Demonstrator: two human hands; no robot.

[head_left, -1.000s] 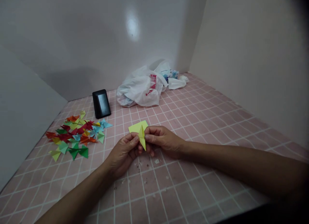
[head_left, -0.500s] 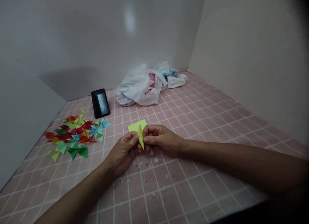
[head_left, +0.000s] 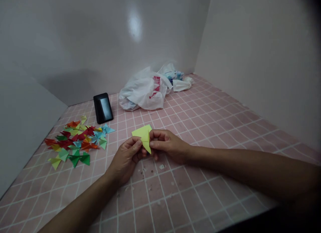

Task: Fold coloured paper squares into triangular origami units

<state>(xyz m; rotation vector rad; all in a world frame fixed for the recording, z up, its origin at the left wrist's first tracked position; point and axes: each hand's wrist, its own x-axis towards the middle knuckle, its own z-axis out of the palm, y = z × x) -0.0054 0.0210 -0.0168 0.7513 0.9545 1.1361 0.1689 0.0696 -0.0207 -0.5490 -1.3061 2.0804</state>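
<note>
Between my two hands is a small folded yellow origami paper [head_left: 146,140], its pointed end turned down toward me. My left hand [head_left: 129,156] pinches its left side between thumb and fingers. On the right side, the thumb and fingers of my right hand [head_left: 168,145] grip the same paper. Just behind it, a stack of yellow paper [head_left: 139,130] lies on the table, partly hidden by the fingers and the folded piece. To the left of my hands lies a pile of folded paper butterflies [head_left: 75,138] in red, orange, yellow, green and blue.
A black device with a screen [head_left: 103,108] stands tilted behind the pile. Crumpled white plastic bags [head_left: 145,91] lie against the back wall, with a blue-and-white packet [head_left: 175,76] beside them. The tabletop [head_left: 213,116] has a pink tile pattern, and walls rise on several sides.
The folded yellow paper has turned in my fingers: it was a narrow upright sliver and now shows a broader, flatter face. Both hands keep hold of it, and the view has shifted slightly.
</note>
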